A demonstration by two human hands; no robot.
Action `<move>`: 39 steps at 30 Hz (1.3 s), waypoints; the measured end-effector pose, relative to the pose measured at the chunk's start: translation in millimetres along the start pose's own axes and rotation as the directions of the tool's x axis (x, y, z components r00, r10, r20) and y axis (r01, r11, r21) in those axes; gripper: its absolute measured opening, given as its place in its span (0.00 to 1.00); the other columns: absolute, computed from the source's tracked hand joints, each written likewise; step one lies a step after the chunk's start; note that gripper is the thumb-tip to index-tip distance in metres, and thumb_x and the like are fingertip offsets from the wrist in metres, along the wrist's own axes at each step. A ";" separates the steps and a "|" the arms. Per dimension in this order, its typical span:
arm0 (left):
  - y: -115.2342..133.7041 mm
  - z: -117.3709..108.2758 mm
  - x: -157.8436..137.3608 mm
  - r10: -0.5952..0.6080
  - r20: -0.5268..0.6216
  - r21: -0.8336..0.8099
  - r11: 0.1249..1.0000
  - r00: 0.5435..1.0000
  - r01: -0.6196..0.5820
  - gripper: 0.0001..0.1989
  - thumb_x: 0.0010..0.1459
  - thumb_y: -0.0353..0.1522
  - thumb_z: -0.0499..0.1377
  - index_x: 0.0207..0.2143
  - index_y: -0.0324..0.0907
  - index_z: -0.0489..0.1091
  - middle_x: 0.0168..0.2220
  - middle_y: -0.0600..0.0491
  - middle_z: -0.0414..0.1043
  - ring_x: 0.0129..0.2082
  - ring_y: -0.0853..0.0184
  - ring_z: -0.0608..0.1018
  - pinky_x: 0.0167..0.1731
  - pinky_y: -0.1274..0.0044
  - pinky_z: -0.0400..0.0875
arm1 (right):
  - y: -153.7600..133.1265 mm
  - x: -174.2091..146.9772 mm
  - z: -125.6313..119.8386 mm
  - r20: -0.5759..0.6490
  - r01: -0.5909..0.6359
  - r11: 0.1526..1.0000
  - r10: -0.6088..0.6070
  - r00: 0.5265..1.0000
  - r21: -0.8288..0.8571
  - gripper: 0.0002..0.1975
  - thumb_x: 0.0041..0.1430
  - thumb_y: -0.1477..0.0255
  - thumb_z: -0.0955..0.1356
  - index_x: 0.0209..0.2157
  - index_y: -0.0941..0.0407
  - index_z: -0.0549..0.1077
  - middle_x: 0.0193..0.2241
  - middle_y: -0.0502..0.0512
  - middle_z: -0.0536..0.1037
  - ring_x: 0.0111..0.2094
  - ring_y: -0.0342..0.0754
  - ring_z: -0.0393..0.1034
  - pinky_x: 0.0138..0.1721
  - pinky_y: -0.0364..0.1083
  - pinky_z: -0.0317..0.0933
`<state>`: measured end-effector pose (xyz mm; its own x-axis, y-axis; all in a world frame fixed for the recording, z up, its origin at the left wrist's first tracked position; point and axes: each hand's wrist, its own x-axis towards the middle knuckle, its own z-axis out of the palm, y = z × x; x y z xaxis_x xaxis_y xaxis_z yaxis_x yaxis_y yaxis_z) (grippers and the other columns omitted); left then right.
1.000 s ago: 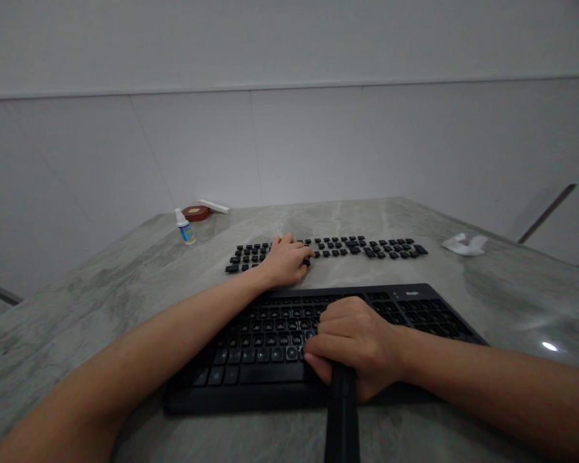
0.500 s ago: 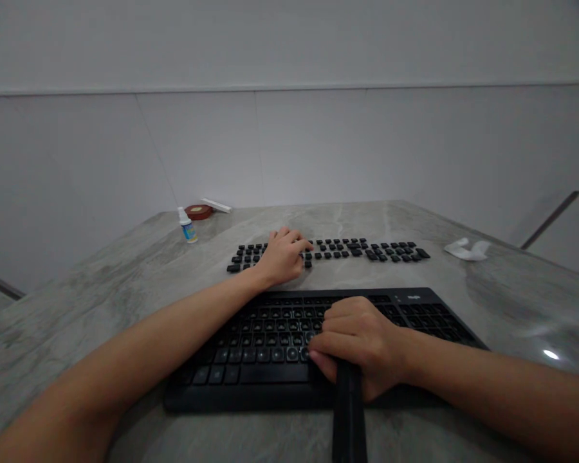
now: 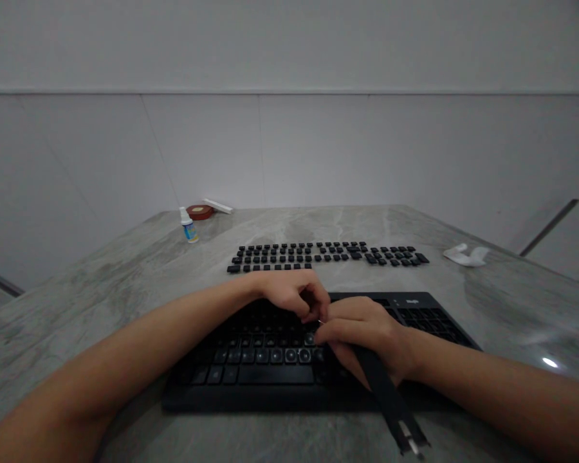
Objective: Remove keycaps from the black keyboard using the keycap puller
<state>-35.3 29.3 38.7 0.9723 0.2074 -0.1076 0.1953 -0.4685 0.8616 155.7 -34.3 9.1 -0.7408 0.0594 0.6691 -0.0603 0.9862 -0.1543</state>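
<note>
A black keyboard [image 3: 280,395] lies in front of me, with many bare key sockets and a few keys left in the bottom row. My right hand [image 3: 367,331] is closed around a long black keycap puller [image 3: 383,392] above the keyboard's middle. Its far end slants toward me, and a thin metal glint shows by the fingertips. Thumb and fingers of my left hand [image 3: 302,296] pinch together at that glint, touching or nearly touching the right hand. What they hold is hidden. Behind the keyboard, loose black keycaps [image 3: 296,252] lie in rows.
A small white spray bottle [image 3: 189,226] stands at the back left, near a round brown case [image 3: 199,212] and a white strip [image 3: 218,206]. Crumpled white tissue [image 3: 467,255] lies at the right. The marbled table [image 3: 101,283] meets a pale wall behind.
My left hand has come back from the keycap rows to my right hand's fingertips. The puller's near end has swung to the right; the right hand stays over the keyboard.
</note>
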 end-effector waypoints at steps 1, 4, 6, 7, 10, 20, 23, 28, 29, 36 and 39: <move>0.8 -3.1 -1.3 -0.014 0.052 -0.048 0.999 0.999 0.016 0.06 0.45 0.24 0.58 0.26 0.40 0.74 0.20 0.58 0.69 0.21 0.72 0.70 0.23 0.81 0.65 | 0.1 0.2 -0.1 0.018 0.004 1.000 -0.004 1.000 -0.004 0.08 0.57 0.76 0.62 0.37 0.60 0.70 0.21 0.49 0.68 0.22 0.43 0.62 0.25 0.42 0.58; 2.3 -10.4 -6.0 -0.075 0.164 -0.077 0.993 0.984 0.088 0.05 0.49 0.27 0.62 0.30 0.40 0.78 0.25 0.56 0.75 0.24 0.71 0.73 0.27 0.81 0.69 | -0.7 0.4 0.0 0.091 0.043 0.998 -0.039 0.995 -0.042 0.06 0.56 0.76 0.63 0.34 0.60 0.71 0.22 0.51 0.69 0.22 0.44 0.61 0.25 0.43 0.57; 1.3 -11.6 -7.8 -0.108 0.180 -0.074 0.990 0.978 0.123 0.04 0.50 0.28 0.64 0.31 0.41 0.79 0.28 0.55 0.78 0.27 0.69 0.77 0.31 0.80 0.72 | -1.5 0.5 0.3 0.132 0.076 0.996 -0.068 0.989 -0.056 0.07 0.56 0.76 0.62 0.33 0.59 0.71 0.22 0.51 0.69 0.21 0.44 0.60 0.24 0.45 0.56; 0.3 -11.3 -7.9 -0.114 0.185 -0.066 0.989 0.976 0.129 0.04 0.51 0.29 0.65 0.31 0.41 0.79 0.29 0.55 0.79 0.29 0.68 0.78 0.34 0.79 0.73 | -1.8 0.4 0.5 0.145 0.084 0.995 -0.075 0.987 -0.056 0.07 0.56 0.75 0.62 0.33 0.59 0.71 0.21 0.51 0.69 0.21 0.44 0.60 0.24 0.45 0.55; -3.1 -9.2 -5.7 -0.097 0.209 -0.024 0.994 0.973 0.105 0.05 0.50 0.31 0.67 0.32 0.42 0.80 0.32 0.54 0.81 0.34 0.66 0.79 0.39 0.77 0.74 | -2.7 0.0 1.5 0.153 0.089 0.995 -0.082 0.985 -0.039 0.09 0.57 0.72 0.61 0.33 0.59 0.71 0.21 0.51 0.68 0.21 0.45 0.59 0.23 0.45 0.54; -2.6 -10.3 -5.5 -0.069 0.216 0.086 0.995 0.974 0.052 0.01 0.50 0.28 0.67 0.27 0.40 0.80 0.28 0.55 0.78 0.30 0.70 0.77 0.35 0.82 0.70 | -9.8 4.0 1.4 0.124 -0.065 0.975 0.093 0.988 -0.213 0.13 0.51 0.78 0.63 0.40 0.61 0.72 0.31 0.55 0.73 0.27 0.45 0.64 0.26 0.44 0.56; 0.8 -9.2 -5.9 -0.079 0.204 0.138 0.989 0.976 0.052 0.01 0.50 0.27 0.67 0.26 0.40 0.79 0.26 0.56 0.77 0.28 0.71 0.76 0.32 0.82 0.69 | -9.9 4.6 2.4 0.143 -0.113 0.938 0.168 0.975 -0.327 0.08 0.51 0.78 0.64 0.35 0.60 0.73 0.28 0.54 0.73 0.27 0.46 0.64 0.28 0.46 0.55; 8.9 -6.9 -4.8 -0.143 0.191 0.232 0.968 0.971 0.097 0.04 0.50 0.26 0.66 0.24 0.39 0.77 0.23 0.58 0.75 0.25 0.74 0.72 0.27 0.83 0.65 | -7.2 2.0 5.6 0.195 -0.148 0.900 0.245 0.950 -0.411 0.07 0.53 0.73 0.66 0.22 0.57 0.68 0.18 0.49 0.69 0.20 0.45 0.60 0.27 0.48 0.50; 10.3 -6.6 -4.7 -0.158 0.187 0.246 0.963 0.970 0.109 0.04 0.50 0.26 0.66 0.24 0.39 0.76 0.23 0.58 0.74 0.24 0.74 0.72 0.26 0.83 0.64 | -6.9 1.5 6.0 0.208 -0.148 0.902 0.249 0.946 -0.405 0.07 0.52 0.73 0.66 0.21 0.56 0.68 0.17 0.49 0.69 0.20 0.45 0.60 0.27 0.48 0.50; 11.8 -9.4 -7.1 -0.215 0.159 0.211 0.961 0.963 0.180 0.05 0.49 0.29 0.68 0.24 0.39 0.75 0.22 0.58 0.74 0.23 0.74 0.72 0.25 0.83 0.64 | -7.2 0.8 6.7 0.243 -0.231 0.928 0.306 0.920 -0.293 0.04 0.46 0.76 0.66 0.21 0.55 0.67 0.16 0.47 0.67 0.18 0.43 0.58 0.25 0.46 0.47; 8.8 -11.5 -8.4 -0.202 0.173 0.156 0.972 0.964 0.175 0.04 0.49 0.29 0.68 0.26 0.39 0.75 0.24 0.57 0.76 0.25 0.72 0.74 0.26 0.82 0.66 | -7.8 0.8 5.9 0.256 -0.262 0.936 0.319 0.912 -0.234 0.03 0.39 0.76 0.66 0.22 0.54 0.68 0.15 0.46 0.67 0.18 0.43 0.58 0.24 0.45 0.46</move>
<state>-43.2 33.2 52.9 0.9202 0.1462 -0.3631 0.3803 -0.5533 0.7411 151.7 -42.8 6.5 -0.8664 0.3296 0.3752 0.2945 0.9439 -0.1493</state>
